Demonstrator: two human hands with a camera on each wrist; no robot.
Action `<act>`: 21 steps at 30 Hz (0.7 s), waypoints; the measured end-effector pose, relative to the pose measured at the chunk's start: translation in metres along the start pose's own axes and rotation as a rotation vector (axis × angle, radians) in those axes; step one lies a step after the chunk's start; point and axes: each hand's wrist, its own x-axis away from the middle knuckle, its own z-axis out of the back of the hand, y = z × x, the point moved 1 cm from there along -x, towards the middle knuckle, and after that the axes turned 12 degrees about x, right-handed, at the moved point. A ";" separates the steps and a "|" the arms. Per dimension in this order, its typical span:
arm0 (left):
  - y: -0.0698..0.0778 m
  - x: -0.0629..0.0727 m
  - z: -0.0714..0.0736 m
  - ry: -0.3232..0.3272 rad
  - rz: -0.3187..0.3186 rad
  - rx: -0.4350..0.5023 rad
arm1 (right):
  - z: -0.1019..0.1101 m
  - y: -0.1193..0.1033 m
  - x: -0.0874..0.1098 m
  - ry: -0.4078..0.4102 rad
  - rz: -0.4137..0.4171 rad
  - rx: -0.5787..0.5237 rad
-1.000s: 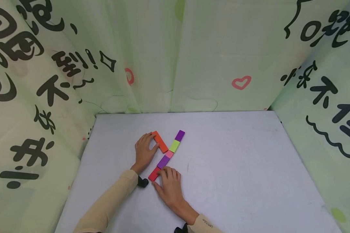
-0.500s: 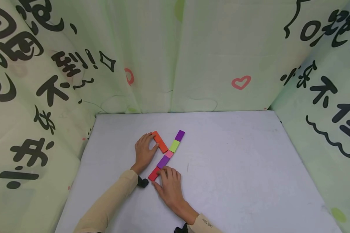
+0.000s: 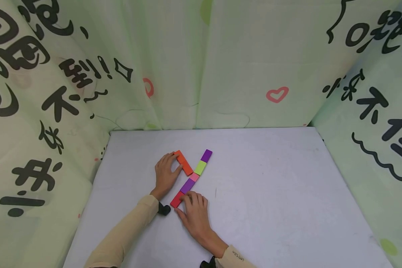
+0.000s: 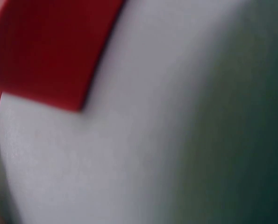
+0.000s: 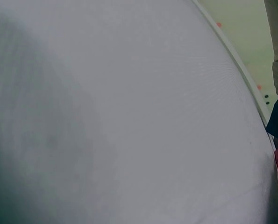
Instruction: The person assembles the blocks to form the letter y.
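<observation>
Flat coloured blocks form a Y shape on the white table in the head view. My left hand holds the orange block, the left branch, with fingertips at its far end and thumb at its left side. My right hand holds the red block at the foot, thumb at its near end and fingertips along its right side. Between them lie a purple block and a small pink block. A lime-green block and another purple block make the right branch. The left wrist view shows the red block close up.
The white table stretches far to the right of the blocks. A pale green curtain with black lettering encloses its back and sides. A black wrist device sits beside the left cuff, near the red block.
</observation>
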 end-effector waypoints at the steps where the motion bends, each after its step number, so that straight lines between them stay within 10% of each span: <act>1: 0.000 0.000 0.000 0.000 0.002 0.000 | 0.000 0.000 0.000 0.003 0.001 0.001; 21: -0.002 -0.002 0.003 0.010 -0.004 0.059 | 0.002 0.013 -0.003 0.007 0.041 -0.126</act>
